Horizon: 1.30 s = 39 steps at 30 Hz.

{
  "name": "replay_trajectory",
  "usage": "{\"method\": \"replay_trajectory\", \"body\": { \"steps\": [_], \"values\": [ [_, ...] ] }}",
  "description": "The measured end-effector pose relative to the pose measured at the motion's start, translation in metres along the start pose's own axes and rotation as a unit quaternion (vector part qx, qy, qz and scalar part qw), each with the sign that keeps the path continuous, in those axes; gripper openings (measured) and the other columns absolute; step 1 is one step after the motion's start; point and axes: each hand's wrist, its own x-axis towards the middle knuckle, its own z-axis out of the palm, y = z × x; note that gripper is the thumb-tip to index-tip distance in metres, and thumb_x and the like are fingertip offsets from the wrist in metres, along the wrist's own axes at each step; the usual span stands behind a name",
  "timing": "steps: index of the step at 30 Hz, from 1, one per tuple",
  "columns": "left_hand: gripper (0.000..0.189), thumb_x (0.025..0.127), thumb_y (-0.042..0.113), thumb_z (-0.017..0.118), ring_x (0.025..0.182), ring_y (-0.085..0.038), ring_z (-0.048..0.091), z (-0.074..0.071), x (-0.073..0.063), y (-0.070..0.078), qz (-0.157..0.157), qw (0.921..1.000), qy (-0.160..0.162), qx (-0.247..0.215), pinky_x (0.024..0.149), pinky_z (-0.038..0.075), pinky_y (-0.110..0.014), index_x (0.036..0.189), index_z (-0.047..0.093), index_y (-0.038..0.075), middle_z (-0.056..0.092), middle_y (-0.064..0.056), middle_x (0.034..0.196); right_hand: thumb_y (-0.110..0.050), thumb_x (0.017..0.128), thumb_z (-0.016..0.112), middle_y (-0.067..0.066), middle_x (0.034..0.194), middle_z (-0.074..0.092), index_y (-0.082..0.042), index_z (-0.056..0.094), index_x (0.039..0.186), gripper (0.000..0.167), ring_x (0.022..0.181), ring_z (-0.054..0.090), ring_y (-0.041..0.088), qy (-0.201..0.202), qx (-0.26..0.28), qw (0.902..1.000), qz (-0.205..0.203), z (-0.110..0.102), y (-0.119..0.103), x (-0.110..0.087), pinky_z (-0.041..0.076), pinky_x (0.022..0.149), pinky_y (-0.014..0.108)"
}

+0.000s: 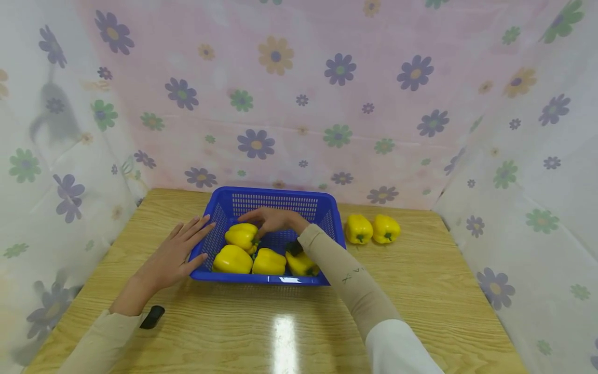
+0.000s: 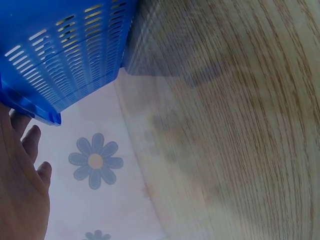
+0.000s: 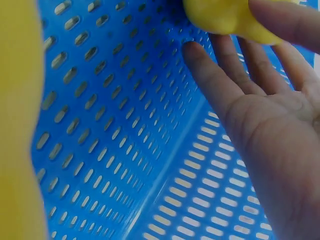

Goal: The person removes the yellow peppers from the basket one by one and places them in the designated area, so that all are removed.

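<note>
A blue perforated plastic basket (image 1: 268, 279) stands on the wooden table with several yellow bell peppers inside. My left hand (image 1: 170, 259) lies at its left side, fingers spread over the rim; the left wrist view shows those fingertips (image 2: 32, 137) at the rim. Inside the basket, my right hand (image 1: 275, 218) reaches over the back-left bell pepper (image 1: 241, 236), its thumb by the stem end and its fingers extended along the far side. In the right wrist view, this bell pepper (image 3: 225, 20) lies between the thumb and the nearly straight fingers.
Two more yellow bell peppers (image 1: 372, 229) sit side by side on the table (image 1: 411, 296), right of the basket. Flowered sheets (image 1: 299, 104) hang behind and along both sides. A small black object (image 1: 152, 317) shows beside my left wrist.
</note>
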Motion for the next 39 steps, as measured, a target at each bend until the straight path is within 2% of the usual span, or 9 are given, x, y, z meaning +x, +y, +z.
{"method": "replay_trajectory", "body": {
  "steps": [9, 16, 23, 30, 35, 39],
  "values": [
    [0.068, 0.1, 0.027, 0.061, 0.152, -0.045, 0.023, -0.0005, -0.0001, 0.0006, -0.002, 1.0, -0.001, -0.002, 0.122, 0.015, -0.065, 0.16, 0.034, 0.009, 0.026, -0.017, 0.167, 0.003, 0.09, 0.068, 0.009, 0.162, 0.037, -0.011, 0.036, 0.159, 0.077, 0.143, 0.042, 0.028, -0.041, -0.016, 0.9989, 0.014, -0.0053, 0.0032, -0.0042, 0.043, 0.115, 0.039],
    [0.067, 0.1, 0.028, 0.06, 0.152, -0.045, 0.023, -0.0022, 0.0, 0.0033, -0.001, 1.0, 0.004, -0.004, 0.123, 0.013, -0.064, 0.159, 0.035, 0.008, 0.027, -0.017, 0.167, 0.001, 0.089, 0.068, 0.01, 0.158, 0.042, -0.016, 0.035, 0.16, 0.08, 0.132, 0.053, 0.025, -0.071, 0.004, 0.9973, 0.013, -0.0071, 0.006, -0.0047, 0.049, 0.108, 0.037],
    [0.067, 0.1, 0.028, 0.06, 0.152, -0.045, 0.023, -0.0033, 0.0004, 0.0041, -0.002, 1.0, 0.001, -0.004, 0.125, 0.009, -0.06, 0.159, 0.035, 0.008, 0.026, -0.017, 0.167, 0.003, 0.088, 0.07, 0.008, 0.159, 0.042, -0.014, 0.038, 0.158, 0.079, 0.14, 0.047, 0.024, -0.069, 0.013, 0.9975, 0.002, -0.0077, 0.0063, -0.0059, 0.045, 0.113, 0.035],
    [0.066, 0.1, 0.028, 0.06, 0.152, -0.045, 0.024, -0.0024, 0.0002, 0.0042, -0.001, 1.0, 0.005, -0.003, 0.125, 0.01, -0.059, 0.159, 0.036, 0.008, 0.027, -0.017, 0.167, 0.006, 0.088, 0.072, 0.006, 0.163, 0.037, -0.013, 0.039, 0.157, 0.08, 0.15, 0.035, 0.027, -0.056, 0.031, 0.9978, 0.02, -0.0084, 0.0074, -0.0069, 0.042, 0.116, 0.04],
    [0.066, 0.101, 0.029, 0.059, 0.152, -0.045, 0.024, -0.0014, 0.0003, 0.0037, 0.0, 1.0, 0.003, 0.0, 0.124, 0.013, -0.062, 0.159, 0.036, 0.008, 0.027, -0.017, 0.166, 0.005, 0.087, 0.073, 0.007, 0.165, 0.033, -0.011, 0.033, 0.16, 0.085, 0.15, 0.035, 0.027, -0.06, 0.025, 0.9978, 0.016, -0.0088, 0.0076, -0.0069, 0.042, 0.116, 0.039],
    [0.067, 0.1, 0.028, 0.06, 0.152, -0.044, 0.024, -0.0006, 0.0005, 0.003, 0.0, 1.0, 0.002, 0.003, 0.122, 0.016, -0.064, 0.159, 0.035, 0.009, 0.027, -0.016, 0.167, 0.007, 0.085, 0.074, 0.009, 0.162, 0.035, -0.01, 0.032, 0.161, 0.088, 0.143, 0.043, 0.026, -0.069, 0.036, 0.9968, 0.019, -0.0084, 0.0069, -0.0075, 0.046, 0.111, 0.036]
  ]
}}
